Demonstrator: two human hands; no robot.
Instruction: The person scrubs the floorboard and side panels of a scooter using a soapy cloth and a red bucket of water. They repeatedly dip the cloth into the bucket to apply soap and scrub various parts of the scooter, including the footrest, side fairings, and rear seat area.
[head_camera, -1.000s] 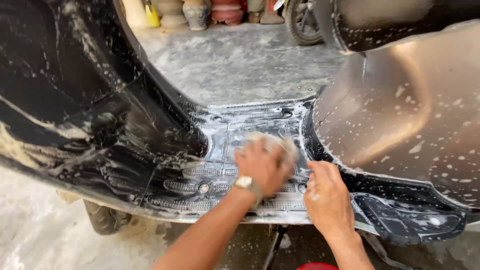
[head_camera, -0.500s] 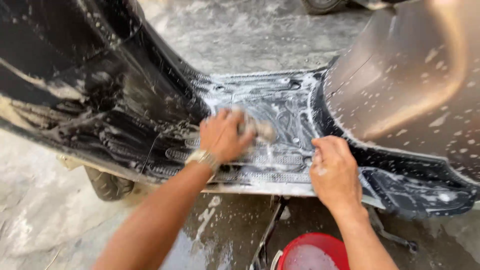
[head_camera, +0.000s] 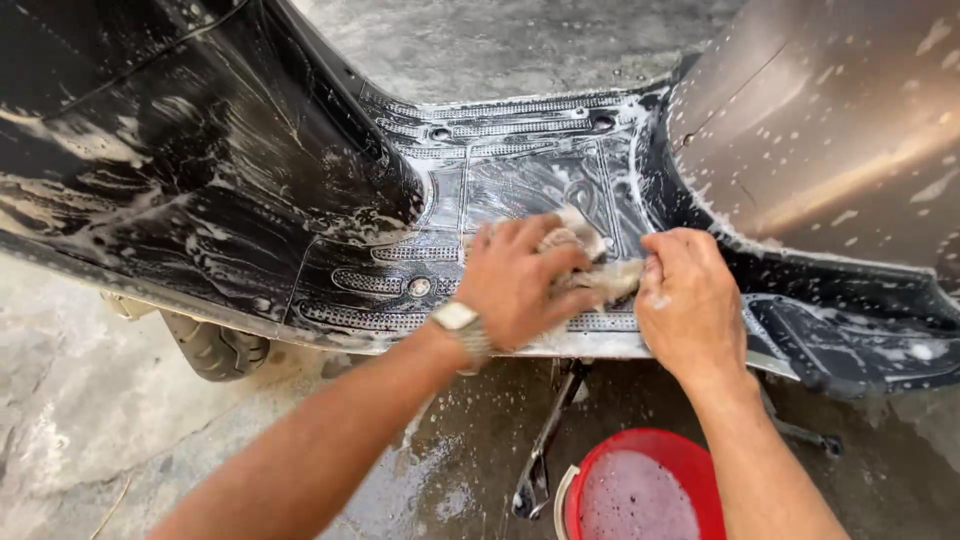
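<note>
I am pressing my left hand (head_camera: 515, 280) down on a soggy beige cloth (head_camera: 590, 265) that is lying on the soapy black floorboard (head_camera: 520, 180) of a scooter, fingers curled around the wad, while my right hand (head_camera: 690, 305) is pinching the cloth's trailing corner just beside it, near the board's front lip. A metal wristwatch (head_camera: 462, 327) is sitting on my left wrist, flecked with suds. The dark front shield (head_camera: 190, 170) is rising to the left, streaked with foam, and the bronze-grey side panel (head_camera: 830, 130) is curving away to the right, dotted with white soap. Below the board, a red bucket (head_camera: 645, 490) of pinkish foamy water is standing on the wet concrete ground (head_camera: 90, 430), close to the scooter's metal stand (head_camera: 545, 440); part of the front tyre (head_camera: 215, 350) is showing under the shield. I judge that the slick film on the ribbed board could let the cloth skid out from under my palm, and that a knuckle could catch on the raised ribs or screw heads. The bucket, so close beneath my forearm, could be knocked over by a careless elbow. No packages, labels or signs are showing anywhere here; the only markings are moulded grooves in the plastic.
</note>
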